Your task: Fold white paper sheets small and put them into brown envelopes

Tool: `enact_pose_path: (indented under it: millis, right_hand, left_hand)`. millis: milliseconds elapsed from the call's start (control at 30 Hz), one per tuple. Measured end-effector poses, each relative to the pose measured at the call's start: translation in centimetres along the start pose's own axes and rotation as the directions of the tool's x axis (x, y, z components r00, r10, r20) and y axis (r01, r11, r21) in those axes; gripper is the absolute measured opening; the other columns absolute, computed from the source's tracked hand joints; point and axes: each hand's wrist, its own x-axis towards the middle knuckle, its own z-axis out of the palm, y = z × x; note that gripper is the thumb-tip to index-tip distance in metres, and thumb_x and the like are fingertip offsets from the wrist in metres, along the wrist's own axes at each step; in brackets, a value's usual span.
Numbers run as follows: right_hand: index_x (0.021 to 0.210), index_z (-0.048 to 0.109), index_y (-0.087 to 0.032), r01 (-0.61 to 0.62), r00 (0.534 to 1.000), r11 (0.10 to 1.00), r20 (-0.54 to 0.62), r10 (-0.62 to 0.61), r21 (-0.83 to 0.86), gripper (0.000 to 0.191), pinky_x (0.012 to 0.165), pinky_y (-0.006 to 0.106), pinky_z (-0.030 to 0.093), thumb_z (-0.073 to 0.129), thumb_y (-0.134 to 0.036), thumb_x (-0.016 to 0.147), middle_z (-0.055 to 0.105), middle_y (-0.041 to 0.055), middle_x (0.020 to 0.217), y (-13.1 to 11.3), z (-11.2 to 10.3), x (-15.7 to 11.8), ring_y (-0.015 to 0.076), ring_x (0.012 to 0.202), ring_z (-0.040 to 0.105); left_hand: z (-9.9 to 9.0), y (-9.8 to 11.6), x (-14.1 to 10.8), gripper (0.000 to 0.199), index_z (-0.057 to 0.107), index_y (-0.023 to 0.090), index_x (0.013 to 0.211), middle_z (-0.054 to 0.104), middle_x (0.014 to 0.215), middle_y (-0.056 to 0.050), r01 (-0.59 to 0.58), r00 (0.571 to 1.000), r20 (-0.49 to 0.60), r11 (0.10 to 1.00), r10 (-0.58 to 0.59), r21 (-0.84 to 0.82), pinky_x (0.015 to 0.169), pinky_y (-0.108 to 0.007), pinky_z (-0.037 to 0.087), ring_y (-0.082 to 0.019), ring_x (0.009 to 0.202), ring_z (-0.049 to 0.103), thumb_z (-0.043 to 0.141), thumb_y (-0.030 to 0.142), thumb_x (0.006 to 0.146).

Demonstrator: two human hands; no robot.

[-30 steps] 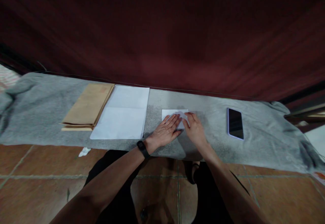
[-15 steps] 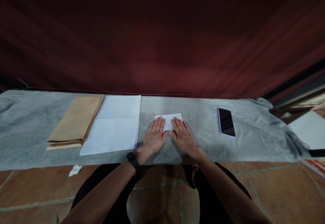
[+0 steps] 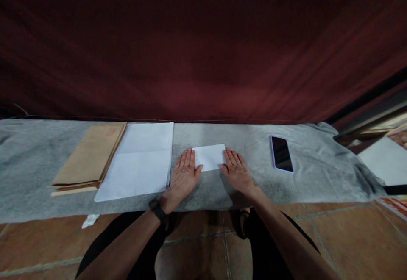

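Head view: dark red backdrop (image 3: 203, 59) behind a gray-draped tabletop (image 3: 251, 144); white sheets (image 3: 140, 165) and brown paper stack (image 3: 90, 153) at left; left hand (image 3: 183, 176) and right hand (image 3: 237, 174) palm-down, fingers (image 3: 188, 158) straight, narrowly spaced, touching opposite side edges of the small white paper (image 3: 210, 158) between them.

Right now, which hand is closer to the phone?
The right hand: it lies at the right edge of the small white paper, with the phone further right across the cloth. The left hand is at the paper's left edge, farther away.
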Motion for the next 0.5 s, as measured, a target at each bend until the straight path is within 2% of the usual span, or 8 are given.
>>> enact_pose_path:
  millis: [167, 300, 500]
  right_hand:
    - [0.155, 0.037, -0.009, -0.010, 1.000, 1.000, 0.006, 0.010, 0.003, 0.060, 0.122, 0.052, 0.025, 0.038, -0.039, 0.104, 0.040, 0.0150, 0.160, -0.1, -0.1, 0.3, 0.0308, 0.150, 0.032]
    - [0.154, 0.040, -0.008, -0.019, 1.000, 1.000, 0.014, 0.019, 0.016, 0.059, 0.122, 0.052, 0.026, 0.041, -0.036, 0.102, 0.041, 0.0164, 0.159, -0.2, 0.0, 0.6, 0.0315, 0.150, 0.032]
    - [0.153, 0.041, -0.007, -0.023, 1.000, 1.000, 0.008, 0.022, 0.018, 0.058, 0.121, 0.052, 0.027, 0.042, -0.034, 0.101, 0.041, 0.0179, 0.158, -0.3, 0.1, 0.7, 0.0317, 0.149, 0.034]
  left_hand:
    - [0.0, 0.0, 0.2, 0.068, 0.038, 0.001, 0.150, 0.034, 0.160, -0.026, 0.076, 0.997, 0.003, 0.997, -0.076, 0.008, 0.121, -0.053, 0.032, -0.037, 0.150, 0.033, 0.042, 0.044, 0.099]
    - [0.0, 0.1, 0.6, 0.063, 0.044, 0.001, 0.146, 0.041, 0.156, -0.027, 0.091, 0.996, 0.015, 0.996, -0.091, -0.014, 0.118, -0.054, 0.035, -0.038, 0.147, 0.037, 0.046, 0.041, 0.097]
    - [0.0, -0.2, 1.2, 0.052, 0.051, 0.013, 0.140, 0.055, 0.147, -0.019, 0.087, 0.994, -0.042, 0.979, -0.096, -0.186, 0.114, -0.053, 0.043, -0.034, 0.139, 0.049, 0.054, 0.035, 0.093]
